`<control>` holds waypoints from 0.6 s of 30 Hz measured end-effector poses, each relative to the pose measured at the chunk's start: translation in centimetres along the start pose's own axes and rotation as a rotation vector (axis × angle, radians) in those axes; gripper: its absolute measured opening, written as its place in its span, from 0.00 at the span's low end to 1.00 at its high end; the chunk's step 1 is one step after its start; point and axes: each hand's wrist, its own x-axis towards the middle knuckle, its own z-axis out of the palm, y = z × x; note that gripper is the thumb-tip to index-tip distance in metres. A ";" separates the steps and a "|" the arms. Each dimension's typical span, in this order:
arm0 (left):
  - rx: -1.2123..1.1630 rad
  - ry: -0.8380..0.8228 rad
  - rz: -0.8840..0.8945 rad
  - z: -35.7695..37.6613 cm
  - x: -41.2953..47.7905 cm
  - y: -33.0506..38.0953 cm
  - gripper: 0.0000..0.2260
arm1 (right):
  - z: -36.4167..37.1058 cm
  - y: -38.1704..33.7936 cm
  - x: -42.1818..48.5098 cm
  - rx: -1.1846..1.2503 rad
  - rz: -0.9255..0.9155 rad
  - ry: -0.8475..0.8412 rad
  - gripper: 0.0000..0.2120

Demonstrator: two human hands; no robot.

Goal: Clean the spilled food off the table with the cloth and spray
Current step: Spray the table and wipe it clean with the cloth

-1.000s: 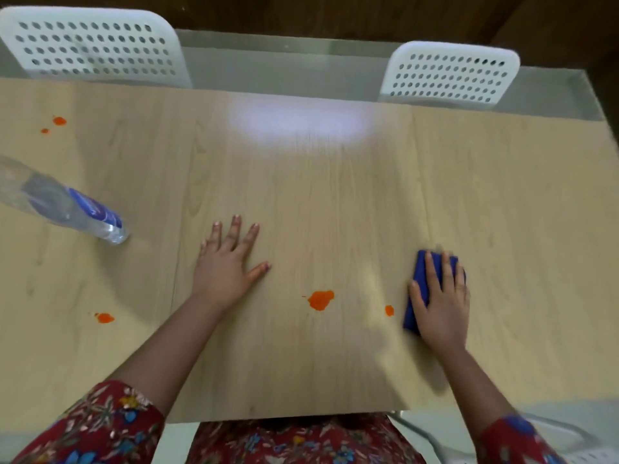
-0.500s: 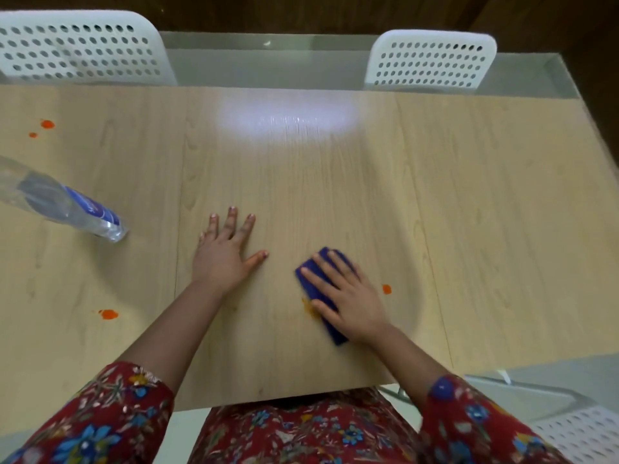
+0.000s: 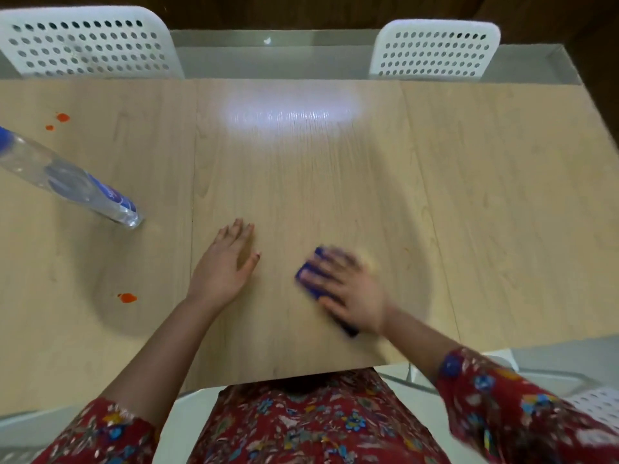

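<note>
Right hand (image 3: 351,293) is flat on top of the blue cloth (image 3: 306,276), pressing it onto the wooden counter (image 3: 469,195), a bit toward 5 o'clock from the middle of the view. The fingers (image 3: 330,262) look stretched out and a little spread over the cloth. The whole hand is motion-blurred though, so that's as much as I can say. The cloth pokes out past the fingertips on the 10 o'clock side, and a dark corner shows under the heel of the hand at 6 o'clock.

Left hand (image 3: 222,262) sits at 9 o'clock from the cloth, close by but not touching it. It's palm down on the counter with the fingers straight and pressed together, thumb sticking out toward the cloth, holding nothing.

The bottle (image 3: 83,185) is clear with a blue label, well off at 10 o'clock from the left hand. Its base is on the counter and its top runs off the left edge of the view. With the wide lens I can't tell if it's really upright.

One orange spot (image 3: 127,298) is on the counter at 8 o'clock from the left hand. Two smaller orange drops (image 3: 62,117) sit further back at 12 o'clock from the bottle.

Two white chairs with holes in their backs, one (image 3: 87,41) at 11 o'clock and the other (image 3: 435,50) at 1 o'clock, stand along the far side. Both arms have red flowery sleeves (image 3: 502,406).
</note>
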 end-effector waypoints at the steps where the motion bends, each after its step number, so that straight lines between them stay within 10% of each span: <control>1: 0.028 -0.040 0.002 0.3 -0.9 0.4 0.29 | -0.7 2.4 0.6 -0.024 0.146 0.016 0.25; 5: 0.182 -0.202 0.018 1.0 -2.4 2.7 0.41 | -1.9 3.6 5.2 -0.005 0.603 0.075 0.28; 11: 0.387 -0.243 -0.023 2.1 -3.0 4.4 0.55 | -0.4 0.2 -0.2 0.002 0.100 0.008 0.26; 18: 0.312 -0.231 -0.064 2.4 -2.9 4.5 0.58 | -4.8 14.6 2.9 -0.002 0.687 -0.005 0.27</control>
